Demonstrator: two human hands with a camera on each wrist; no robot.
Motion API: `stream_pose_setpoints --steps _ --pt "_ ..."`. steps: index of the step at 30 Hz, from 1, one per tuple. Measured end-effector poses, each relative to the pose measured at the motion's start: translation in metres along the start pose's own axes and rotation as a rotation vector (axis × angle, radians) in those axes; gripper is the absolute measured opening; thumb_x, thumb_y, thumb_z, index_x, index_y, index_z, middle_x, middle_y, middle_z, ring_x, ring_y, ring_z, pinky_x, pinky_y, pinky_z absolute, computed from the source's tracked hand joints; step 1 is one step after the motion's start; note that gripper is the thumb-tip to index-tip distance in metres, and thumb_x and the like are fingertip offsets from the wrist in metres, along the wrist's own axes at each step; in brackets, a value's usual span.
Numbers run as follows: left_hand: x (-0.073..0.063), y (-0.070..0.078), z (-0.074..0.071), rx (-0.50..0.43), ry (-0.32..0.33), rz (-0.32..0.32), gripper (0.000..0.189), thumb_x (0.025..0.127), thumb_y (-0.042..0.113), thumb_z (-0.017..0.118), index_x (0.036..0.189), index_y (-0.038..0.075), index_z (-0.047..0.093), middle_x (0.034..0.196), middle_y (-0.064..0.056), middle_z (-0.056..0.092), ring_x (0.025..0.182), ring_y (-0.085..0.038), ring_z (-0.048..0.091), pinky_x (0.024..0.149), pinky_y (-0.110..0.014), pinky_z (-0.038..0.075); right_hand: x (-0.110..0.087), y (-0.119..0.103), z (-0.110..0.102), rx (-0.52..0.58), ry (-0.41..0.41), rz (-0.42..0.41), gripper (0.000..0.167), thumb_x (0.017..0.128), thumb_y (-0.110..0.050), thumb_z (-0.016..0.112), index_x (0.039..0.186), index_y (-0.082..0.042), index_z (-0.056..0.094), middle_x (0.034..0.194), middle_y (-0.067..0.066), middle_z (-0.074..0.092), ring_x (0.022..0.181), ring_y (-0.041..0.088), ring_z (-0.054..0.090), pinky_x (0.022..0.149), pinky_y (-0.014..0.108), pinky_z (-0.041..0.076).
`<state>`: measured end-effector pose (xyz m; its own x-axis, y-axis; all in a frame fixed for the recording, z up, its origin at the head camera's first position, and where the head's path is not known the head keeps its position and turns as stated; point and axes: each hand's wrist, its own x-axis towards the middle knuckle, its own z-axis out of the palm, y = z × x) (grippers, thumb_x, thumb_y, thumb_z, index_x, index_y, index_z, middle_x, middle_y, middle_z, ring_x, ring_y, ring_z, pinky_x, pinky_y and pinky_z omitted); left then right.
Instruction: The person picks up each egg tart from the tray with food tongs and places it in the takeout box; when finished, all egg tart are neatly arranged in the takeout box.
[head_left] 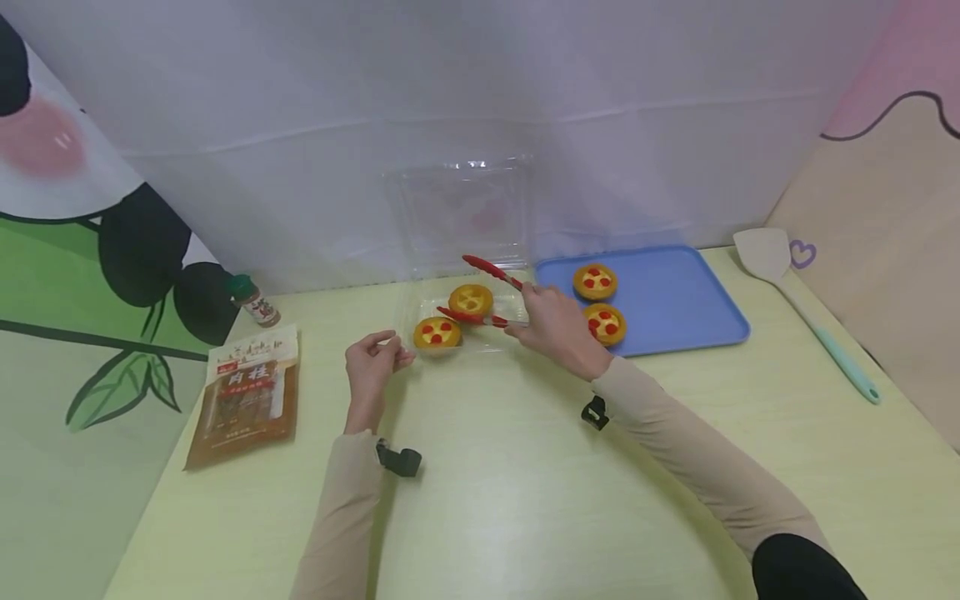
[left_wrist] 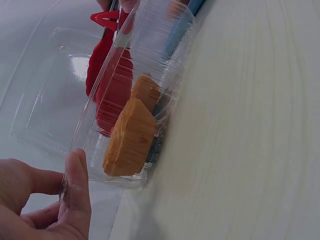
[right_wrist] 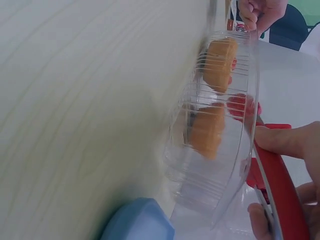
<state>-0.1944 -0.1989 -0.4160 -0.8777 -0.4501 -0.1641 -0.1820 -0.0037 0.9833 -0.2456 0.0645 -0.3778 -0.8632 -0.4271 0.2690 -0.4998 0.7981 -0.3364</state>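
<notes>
My left hand [head_left: 367, 362] pinches the left rim of a clear plastic clamshell box [left_wrist: 80, 130], whose lid [head_left: 465, 217] stands raised at the back. Inside lie two egg tarts: a front tart [head_left: 437, 335] with red spots, and a rear tart [head_left: 470, 296] with no red spots seen. A pair of red tongs [head_left: 491, 269] is gripped by my right hand [head_left: 558, 329], its two arms spread apart. The lower arm reaches in over the box between the tarts; the upper one is behind the rear tart. Neither tart is visibly clamped.
A blue tray [head_left: 675, 300] to the right carries a rear red-spotted tart [head_left: 596, 282] and a front one [head_left: 604, 323], partly behind my right hand. Farther right lies a spatula [head_left: 802, 308]. A brown food packet [head_left: 247, 400] and a green-capped shaker bottle [head_left: 255, 302] are at left.
</notes>
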Motion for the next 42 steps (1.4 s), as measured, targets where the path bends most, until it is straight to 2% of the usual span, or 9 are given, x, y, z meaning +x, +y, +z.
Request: stream_pose_setpoints --steps 4,12,15,19,22,25,32,38,42 --pt "0.0 0.0 0.0 -0.002 0.002 0.004 0.033 0.097 0.003 0.056 0.126 -0.01 0.056 0.073 -0.003 0.061 0.057 -0.003 0.066 0.063 -0.017 0.06 -0.003 0.005 -0.002 0.059 0.015 0.01 0.048 0.08 -0.036 0.08 0.103 0.0 0.059 0.07 0.006 0.055 0.06 0.022 0.053 0.047 0.029 0.046" --pt "-0.001 0.001 -0.001 -0.004 -0.011 0.006 0.033 0.097 0.003 0.056 0.127 -0.01 0.056 0.079 -0.009 0.063 0.058 -0.003 0.066 0.064 -0.017 0.06 -0.012 0.014 -0.016 0.301 -0.087 0.144 0.047 0.08 -0.043 0.079 0.096 -0.002 0.06 0.059 -0.002 0.028 0.05 0.014 0.028 0.046 0.026 0.023" --pt "-0.001 0.0 -0.001 -0.011 -0.014 0.006 0.033 0.097 0.002 0.056 0.127 -0.011 0.055 0.077 -0.007 0.061 0.058 -0.004 0.067 0.065 -0.018 0.06 -0.017 0.019 -0.023 0.359 -0.084 0.175 0.046 0.08 -0.041 0.08 0.093 0.0 0.061 0.059 -0.001 0.031 0.05 0.014 0.027 0.046 0.026 0.021" --pt "0.0 0.0 -0.001 0.002 -0.016 -0.001 0.033 0.097 0.003 0.056 0.127 -0.01 0.056 0.077 -0.006 0.061 0.059 -0.004 0.067 0.066 -0.018 0.061 -0.026 0.031 -0.03 0.432 -0.035 0.194 0.052 0.08 -0.036 0.081 0.11 0.003 0.066 0.063 0.001 0.048 0.05 0.013 0.036 0.044 0.024 0.026" --pt "0.0 0.0 -0.002 0.013 -0.016 -0.008 0.032 0.097 0.004 0.056 0.127 -0.009 0.056 0.076 -0.003 0.061 0.059 -0.004 0.067 0.066 -0.018 0.06 -0.033 0.042 -0.037 0.479 -0.002 0.189 0.045 0.081 -0.034 0.08 0.105 0.001 0.067 0.064 0.002 0.049 0.052 0.014 0.038 0.046 0.024 0.028" --pt "0.001 -0.001 -0.002 0.018 -0.015 -0.016 0.033 0.098 0.005 0.056 0.127 -0.009 0.056 0.075 -0.002 0.061 0.06 -0.004 0.067 0.067 -0.018 0.06 -0.04 0.053 -0.046 0.496 0.007 0.195 0.037 0.081 -0.037 0.079 0.089 -0.004 0.063 0.06 0.001 0.04 0.053 0.015 0.032 0.046 0.026 0.024" --pt "0.0 0.001 -0.002 0.022 -0.016 -0.018 0.033 0.098 0.005 0.056 0.128 -0.009 0.056 0.076 -0.003 0.061 0.059 -0.003 0.066 0.067 -0.017 0.06 -0.058 0.079 -0.067 0.519 0.025 0.278 0.042 0.084 -0.04 0.076 0.104 -0.006 0.065 0.063 0.001 0.043 0.056 0.016 0.038 0.046 0.028 0.028" --pt "0.0 0.001 -0.002 0.015 -0.019 -0.002 0.033 0.098 0.005 0.056 0.127 -0.009 0.056 0.076 -0.004 0.061 0.059 -0.004 0.066 0.066 -0.017 0.06 -0.071 0.098 -0.08 0.464 0.073 0.318 0.04 0.084 -0.042 0.075 0.085 -0.005 0.059 0.059 -0.002 0.035 0.056 0.015 0.035 0.045 0.031 0.025" --pt "0.001 -0.001 -0.002 0.008 -0.012 0.001 0.033 0.097 0.004 0.056 0.127 -0.01 0.055 0.074 -0.003 0.06 0.058 -0.004 0.066 0.064 -0.017 0.06 -0.077 0.111 -0.084 0.406 0.08 0.351 0.045 0.084 -0.046 0.074 0.079 -0.005 0.055 0.059 -0.003 0.035 0.06 0.018 0.036 0.047 0.031 0.025"
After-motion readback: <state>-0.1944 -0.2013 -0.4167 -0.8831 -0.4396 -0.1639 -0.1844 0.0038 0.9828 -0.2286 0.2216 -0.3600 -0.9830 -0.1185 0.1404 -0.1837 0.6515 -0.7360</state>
